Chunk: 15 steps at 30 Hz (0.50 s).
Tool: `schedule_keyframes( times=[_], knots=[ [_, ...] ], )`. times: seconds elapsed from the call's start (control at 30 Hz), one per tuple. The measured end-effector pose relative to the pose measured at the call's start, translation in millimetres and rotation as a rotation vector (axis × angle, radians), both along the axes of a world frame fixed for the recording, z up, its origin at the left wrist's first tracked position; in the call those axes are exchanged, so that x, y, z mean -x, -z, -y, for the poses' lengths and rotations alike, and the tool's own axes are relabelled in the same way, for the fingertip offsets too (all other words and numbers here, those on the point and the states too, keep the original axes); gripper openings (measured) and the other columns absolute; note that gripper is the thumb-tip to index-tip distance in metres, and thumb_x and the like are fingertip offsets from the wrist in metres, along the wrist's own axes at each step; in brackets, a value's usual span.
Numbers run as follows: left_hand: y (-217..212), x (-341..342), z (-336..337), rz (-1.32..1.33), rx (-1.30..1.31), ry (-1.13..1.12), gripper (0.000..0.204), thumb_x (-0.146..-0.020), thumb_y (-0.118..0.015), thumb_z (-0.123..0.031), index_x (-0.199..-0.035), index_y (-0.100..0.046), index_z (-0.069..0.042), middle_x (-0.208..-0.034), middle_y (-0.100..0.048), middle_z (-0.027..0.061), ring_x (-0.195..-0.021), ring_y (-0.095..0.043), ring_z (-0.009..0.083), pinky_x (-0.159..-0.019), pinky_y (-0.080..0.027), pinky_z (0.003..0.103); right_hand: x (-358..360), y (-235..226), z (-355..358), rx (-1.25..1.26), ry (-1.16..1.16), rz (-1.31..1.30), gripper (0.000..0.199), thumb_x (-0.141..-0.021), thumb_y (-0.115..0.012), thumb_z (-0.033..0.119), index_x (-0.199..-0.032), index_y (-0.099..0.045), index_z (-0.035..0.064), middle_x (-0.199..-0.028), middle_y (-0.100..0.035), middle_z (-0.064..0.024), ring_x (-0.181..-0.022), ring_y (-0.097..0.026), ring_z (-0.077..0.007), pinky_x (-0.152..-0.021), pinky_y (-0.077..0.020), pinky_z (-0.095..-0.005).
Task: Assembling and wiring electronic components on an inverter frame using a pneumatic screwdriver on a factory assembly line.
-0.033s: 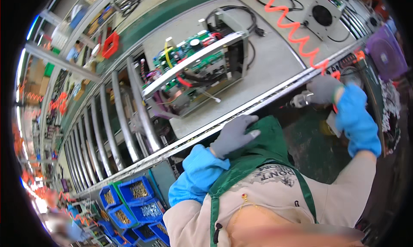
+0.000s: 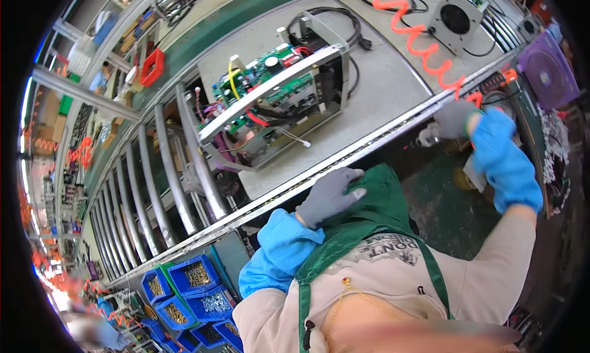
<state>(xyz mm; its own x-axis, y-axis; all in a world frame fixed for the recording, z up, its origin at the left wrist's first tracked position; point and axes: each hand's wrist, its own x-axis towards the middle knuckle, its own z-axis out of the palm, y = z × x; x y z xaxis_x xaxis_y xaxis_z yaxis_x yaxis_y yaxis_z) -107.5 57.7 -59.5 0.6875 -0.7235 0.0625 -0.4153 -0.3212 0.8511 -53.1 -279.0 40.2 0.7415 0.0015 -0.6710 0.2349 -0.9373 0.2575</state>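
My right hand (image 2: 456, 119), in a grey glove, is wrapped round a power screwdriver (image 2: 429, 135) at the right, below the rail of the work line. The tool's tip points left and an orange coiled hose (image 2: 424, 46) runs down towards it. My left hand (image 2: 330, 198), also gloved in grey, rests in front of the green apron (image 2: 378, 196), thumb apart from the fingers, with nothing seen in it. Beyond it, on the grey work surface, stands a metal-framed unit (image 2: 270, 98) with green circuit boards and loose wires. Neither hand touches the unit.
Metal rollers (image 2: 166, 178) run along the line at the left. Blue bins (image 2: 193, 273) of screws and small parts stand at the lower left. A black cable (image 2: 359, 30) lies behind the unit. A panel with a fan (image 2: 456, 21) is at the far right, near a purple fan (image 2: 550, 73).
The view has shifted slightly. My right hand and the screwdriver sit a little further left in the picture; my left hand keeps nearly the same place.
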Motion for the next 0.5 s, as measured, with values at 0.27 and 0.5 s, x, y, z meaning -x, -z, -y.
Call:
schedule_keyframes(
  times=[0.27,0.5],
  knots=[
    [14,4,-58,-0.086,-0.149,-0.085,0.046,-0.086,-0.063,-0.032,-0.122,-0.057,-0.004,-0.112,-0.061,0.0163,-0.104,-0.058,0.032,-0.091,-0.046,0.039,-19,73,88,0.19,0.05,-0.031,0.044,-0.083,-0.051,0.043,-0.095,-0.072,0.0065,-0.1,-0.068,-0.0178,-0.093,-0.065,-0.0355,-0.082,-0.051,-0.0447],
    [35,11,-130,-0.527,0.128,-0.644,0.037,-0.089,-0.06,-0.015,-0.121,-0.056,0.003,-0.11,-0.064,0.0114,-0.098,-0.061,0.0159,-0.089,-0.047,0.029,-55,127,68,0.174,-0.017,-0.003,0.038,-0.083,-0.051,0.037,-0.093,-0.072,0.0068,-0.101,-0.068,-0.0176,-0.097,-0.065,-0.0349,-0.086,-0.0502,-0.045]
  ],
)
